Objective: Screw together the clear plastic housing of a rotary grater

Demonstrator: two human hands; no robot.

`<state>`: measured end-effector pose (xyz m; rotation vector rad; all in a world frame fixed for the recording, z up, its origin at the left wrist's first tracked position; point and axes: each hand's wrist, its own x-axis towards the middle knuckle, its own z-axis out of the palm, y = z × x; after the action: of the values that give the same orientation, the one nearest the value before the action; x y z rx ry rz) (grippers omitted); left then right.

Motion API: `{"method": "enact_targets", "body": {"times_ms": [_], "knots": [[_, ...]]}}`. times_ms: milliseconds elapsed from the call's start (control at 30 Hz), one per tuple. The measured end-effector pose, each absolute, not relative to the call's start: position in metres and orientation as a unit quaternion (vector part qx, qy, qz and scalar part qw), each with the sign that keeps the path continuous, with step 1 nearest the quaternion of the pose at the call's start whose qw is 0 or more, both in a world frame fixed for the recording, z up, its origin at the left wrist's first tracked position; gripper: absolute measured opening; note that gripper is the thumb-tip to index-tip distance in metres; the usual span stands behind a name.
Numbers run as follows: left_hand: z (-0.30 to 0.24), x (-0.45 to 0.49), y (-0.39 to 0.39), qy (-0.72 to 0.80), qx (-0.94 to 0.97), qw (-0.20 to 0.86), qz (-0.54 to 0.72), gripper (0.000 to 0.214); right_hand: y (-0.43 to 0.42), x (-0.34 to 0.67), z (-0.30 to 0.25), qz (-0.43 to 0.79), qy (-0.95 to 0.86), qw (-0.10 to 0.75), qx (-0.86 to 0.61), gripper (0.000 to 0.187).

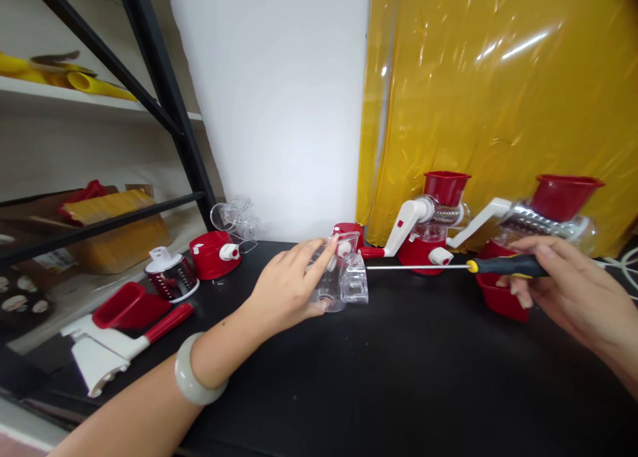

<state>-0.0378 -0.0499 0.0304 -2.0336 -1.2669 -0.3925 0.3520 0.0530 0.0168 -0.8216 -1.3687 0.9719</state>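
Observation:
My left hand (289, 285) is closed around a clear plastic housing (343, 284) that rests on the black table (399, 377). A pale bangle sits on that wrist. My right hand (563, 281) grips a screwdriver (503, 266) with a black and yellow handle. Its long metal shaft points left, and its tip reaches the clear housing. A small red cup part (501, 299) lies just under my right hand.
Two assembled red and white rotary graters (438, 221) (553, 218) stand at the back against yellow plastic sheeting. At the left lie a red base (214, 254), a metal drum (170, 275), another clear housing (239, 221), and a red and white body (119, 331). A black shelf frame stands far left.

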Motion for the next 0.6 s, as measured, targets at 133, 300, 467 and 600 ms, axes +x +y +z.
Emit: {"method": "enact_targets", "body": {"times_ms": [133,300,467,600], "knots": [[0.0298,-0.0385,-0.0492,-0.487,-0.786,0.352,-0.149,0.096,0.0578,0.3520,0.0152,0.464,-0.569,0.601,-0.317,0.033],[0.0297,-0.0388,-0.0485,-0.489,-0.786,0.350,-0.145,0.097,0.0592,0.3518,0.0164,0.475,-0.555,0.617,-0.293,0.036],[0.0298,-0.0365,-0.0502,-0.480,-0.788,0.357,-0.149,0.093,0.0543,0.3496,0.0165,0.403,-0.578,0.604,-0.374,0.031],[0.0290,-0.0363,-0.0496,-0.484,-0.788,0.353,-0.145,0.093,0.0542,0.3478,0.0154,0.382,-0.591,0.596,-0.386,0.034]]}}
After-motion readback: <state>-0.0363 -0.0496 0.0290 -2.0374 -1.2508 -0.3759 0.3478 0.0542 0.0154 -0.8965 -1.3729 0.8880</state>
